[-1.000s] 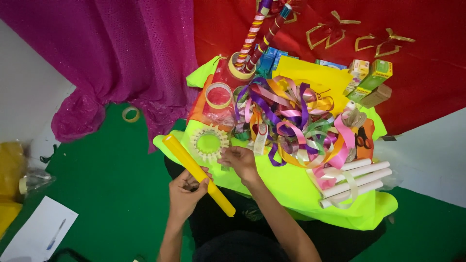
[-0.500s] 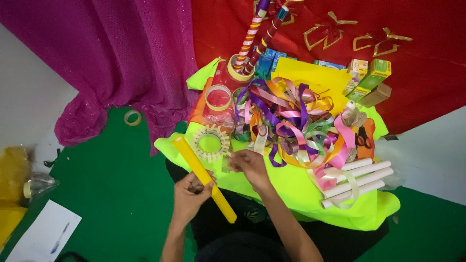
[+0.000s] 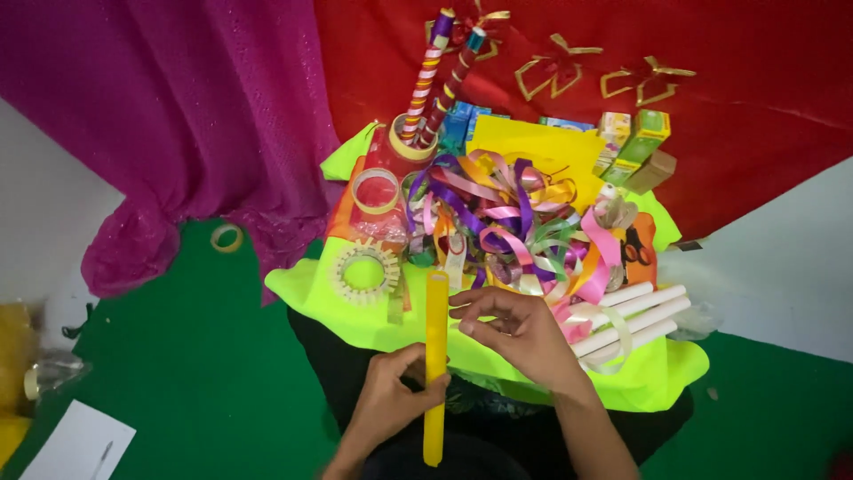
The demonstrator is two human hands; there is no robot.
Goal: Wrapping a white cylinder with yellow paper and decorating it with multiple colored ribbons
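Person sitting on the floor, a neon-yellow sheet (image 3: 338, 298) lying spread over the lap and the green floor covering (image 3: 195, 382).

Left hand (image 3: 391, 400) is gripping a long yellow stick (image 3: 435, 356), fingers wrapped around its lower half. The stick is standing nearly upright in the view, its top end reaching the edge of the ribbon pile, its bottom end hanging over the lap.

Right hand (image 3: 520, 329) is hovering just beside the stick's upper part, fingers curled loosely, fingertips pointing toward it. Cannot tell whether anything thin is pinched between them; no firm grip showing.

A tangle of coloured ribbons (image 3: 506, 222) is lying in the middle of the sheet, just beyond both hands. Left of it, a tape ring with notched edge (image 3: 364, 271) is resting flat, and another tape roll (image 3: 376, 191) is sitting farther back. White paper rolls (image 3: 635, 311) are lying side by side to the right of the right hand. Two striped wrapped sticks (image 3: 435, 76) are leaning against a red cloth (image 3: 711, 53) at the back; a purple glittery cloth (image 3: 178, 116) is hanging on the left. Small boxes (image 3: 635, 147) are stacked near the yellow paper (image 3: 533, 147).
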